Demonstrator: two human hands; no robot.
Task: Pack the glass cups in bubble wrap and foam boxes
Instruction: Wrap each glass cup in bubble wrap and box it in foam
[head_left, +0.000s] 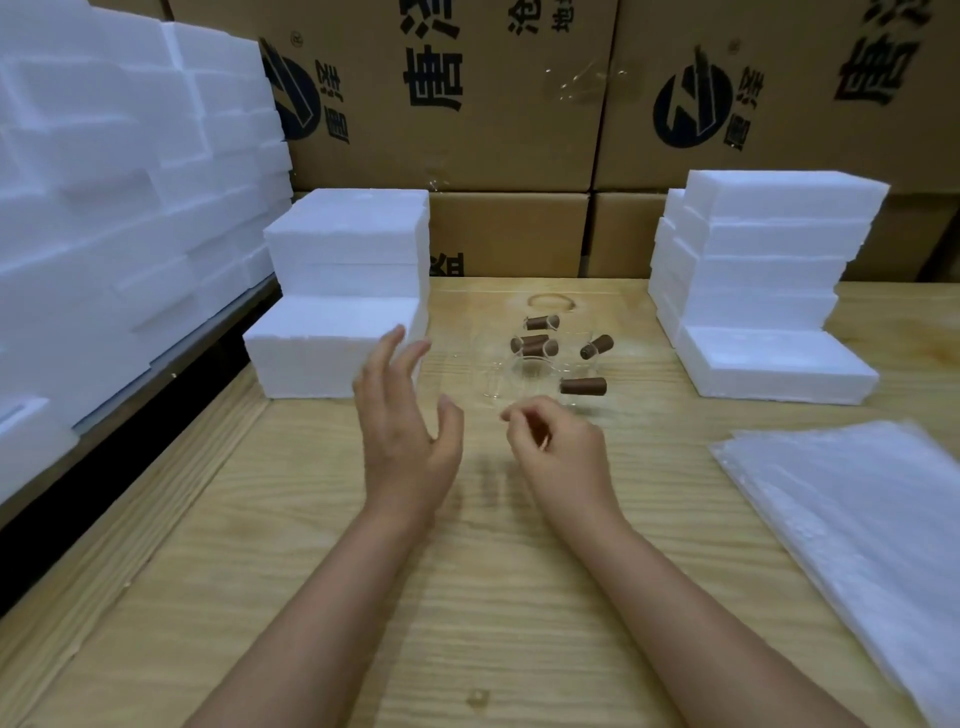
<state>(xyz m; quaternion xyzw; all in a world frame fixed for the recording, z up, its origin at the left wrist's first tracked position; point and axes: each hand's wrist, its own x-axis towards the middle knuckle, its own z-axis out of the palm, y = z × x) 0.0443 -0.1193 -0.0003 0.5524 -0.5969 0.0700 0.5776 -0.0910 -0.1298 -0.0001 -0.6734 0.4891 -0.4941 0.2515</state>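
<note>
Several clear glass cups (530, 370) with brown wooden handles (583, 386) stand clustered on the wooden table (467, 597), past my hands. My left hand (402, 421) hovers above the table with fingers spread and holds nothing; it is in front of a white foam box stack (332, 358). My right hand (561, 452) hovers just short of the nearest cup, its fingers loosely curled and empty. A pile of bubble wrap sheets (857, 525) lies at the right.
Another foam box stack (763, 291) stands at the back right. Many foam pieces (119, 197) are piled along the left side. Printed cardboard cartons (493, 104) form a wall behind the table. A dark gap runs along the table's left edge.
</note>
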